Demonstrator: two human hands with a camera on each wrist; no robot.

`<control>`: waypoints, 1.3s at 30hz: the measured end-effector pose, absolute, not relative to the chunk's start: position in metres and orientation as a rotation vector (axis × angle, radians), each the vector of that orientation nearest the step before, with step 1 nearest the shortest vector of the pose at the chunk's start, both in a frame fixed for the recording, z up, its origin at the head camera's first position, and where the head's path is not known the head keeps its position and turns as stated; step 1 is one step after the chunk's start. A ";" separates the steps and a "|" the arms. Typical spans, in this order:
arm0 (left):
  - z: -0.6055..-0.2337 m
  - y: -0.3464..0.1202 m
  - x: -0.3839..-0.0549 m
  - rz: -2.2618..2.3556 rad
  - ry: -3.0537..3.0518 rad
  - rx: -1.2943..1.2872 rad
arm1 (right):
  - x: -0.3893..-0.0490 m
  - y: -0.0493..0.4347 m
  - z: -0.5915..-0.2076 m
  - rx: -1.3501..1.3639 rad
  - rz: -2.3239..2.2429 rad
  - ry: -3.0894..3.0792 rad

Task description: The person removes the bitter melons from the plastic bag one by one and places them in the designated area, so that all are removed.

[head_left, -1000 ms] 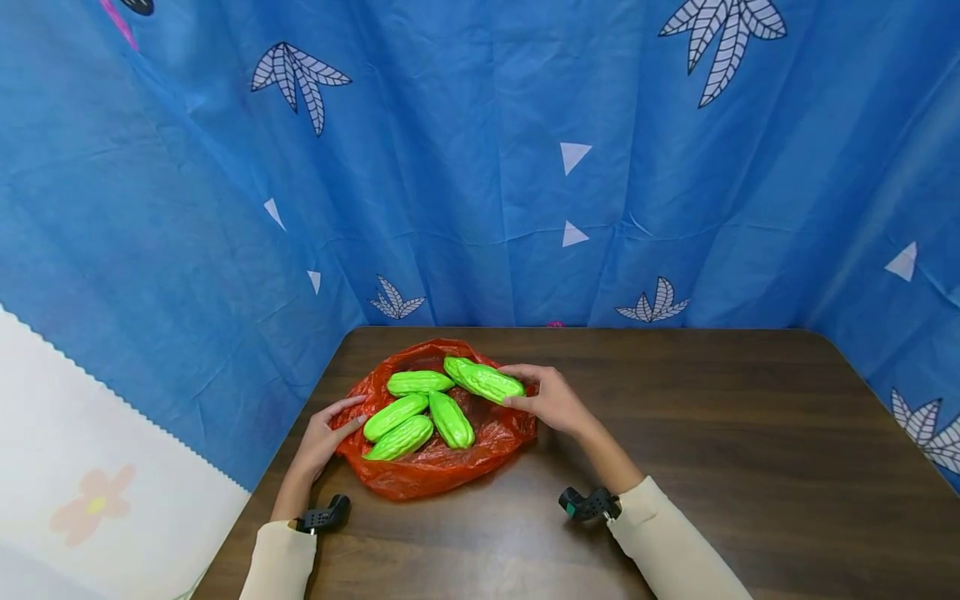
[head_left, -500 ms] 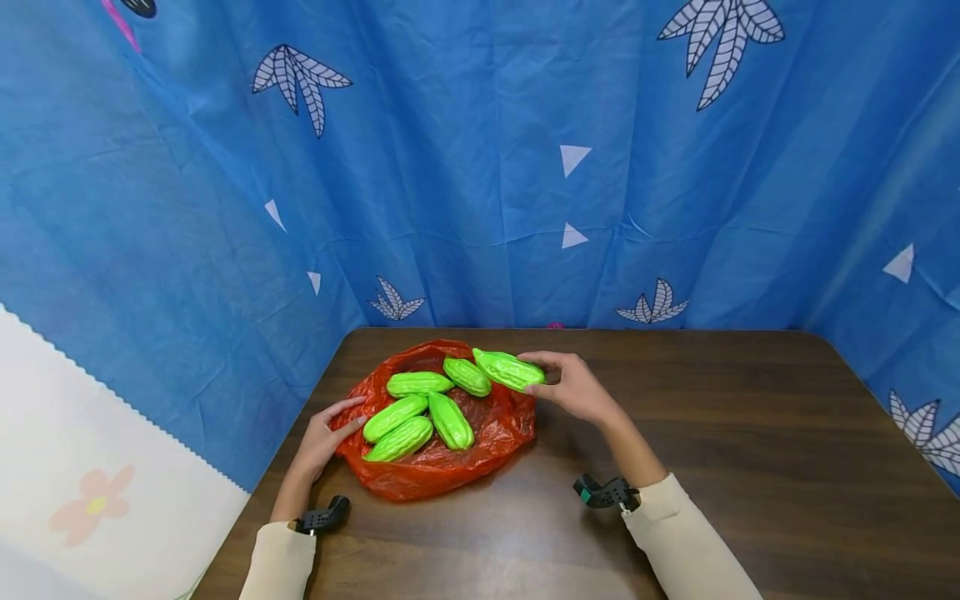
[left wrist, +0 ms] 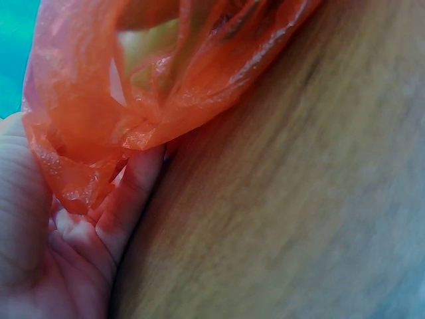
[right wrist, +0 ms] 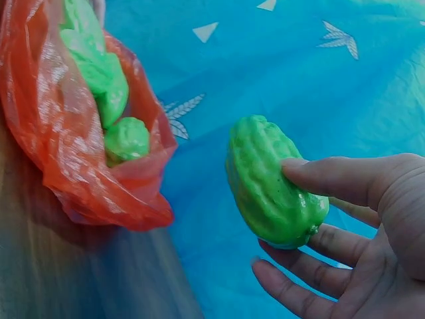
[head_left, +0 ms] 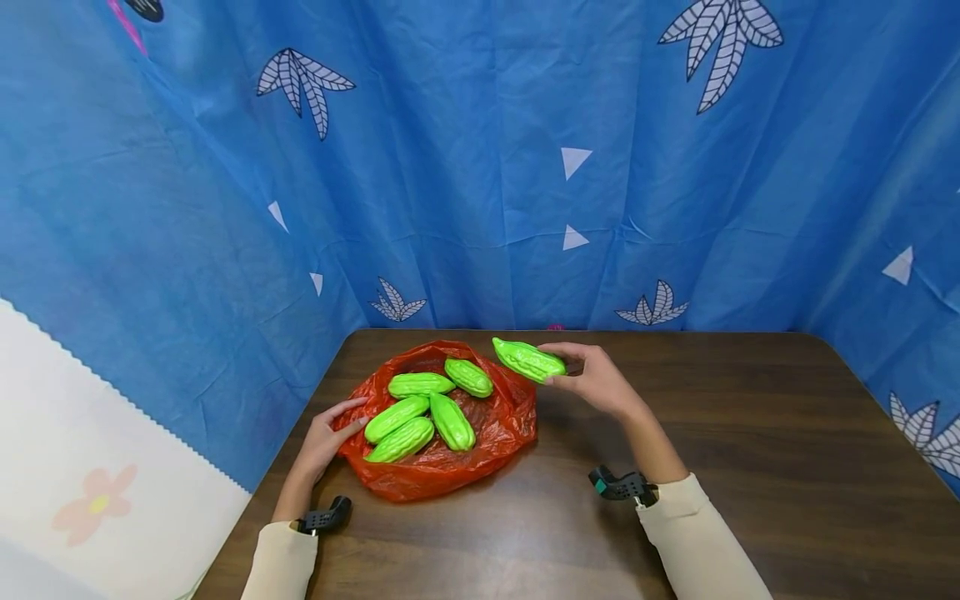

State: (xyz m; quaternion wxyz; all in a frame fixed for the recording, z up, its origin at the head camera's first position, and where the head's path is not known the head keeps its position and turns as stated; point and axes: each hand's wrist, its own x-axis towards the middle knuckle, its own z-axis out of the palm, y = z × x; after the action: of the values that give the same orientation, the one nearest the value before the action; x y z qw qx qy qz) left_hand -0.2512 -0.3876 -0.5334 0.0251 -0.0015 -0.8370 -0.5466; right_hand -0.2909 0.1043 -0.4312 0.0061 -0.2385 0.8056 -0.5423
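My right hand (head_left: 600,382) pinches a bright green bitter melon (head_left: 528,360) between thumb and fingers, held up over the right rim of a red plastic bag (head_left: 420,481). In the right wrist view the held bitter melon (right wrist: 269,183) shows its bumpy skin, clear of the bag (right wrist: 80,193). Several more bitter melons (head_left: 452,422) lie inside the wide-mouthed bag. At the bag's left edge, my left hand (head_left: 321,437) holds the plastic. From the left wrist, crumpled red film (left wrist: 93,139) sits between the thumb and the fingers, whose tips are partly hidden.
A dark wooden table (head_left: 720,450) extends to the right of the bag and in front of it. Behind it hangs a blue curtain (head_left: 480,167) with leaf prints. A white cloth (head_left: 97,450) with a flower print is at the left. Black cameras sit on both wrists.
My right hand has lifted the bitter melon up and to the right, out of the bag, uncovering another one beneath it. The left hand stays at the bag's edge.
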 end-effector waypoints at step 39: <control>-0.533 -0.387 -0.251 -1.699 -2.595 0.013 | -0.308 0.168 -0.447 -0.414 -1.778 2.588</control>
State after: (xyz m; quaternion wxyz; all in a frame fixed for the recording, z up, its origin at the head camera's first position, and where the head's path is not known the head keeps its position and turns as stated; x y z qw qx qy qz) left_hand -0.2508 -0.3869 -0.5332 0.0200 0.0042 -0.8365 -0.5476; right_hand -0.3084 0.1684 -0.4466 -0.0127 -0.1306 0.8171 -0.5613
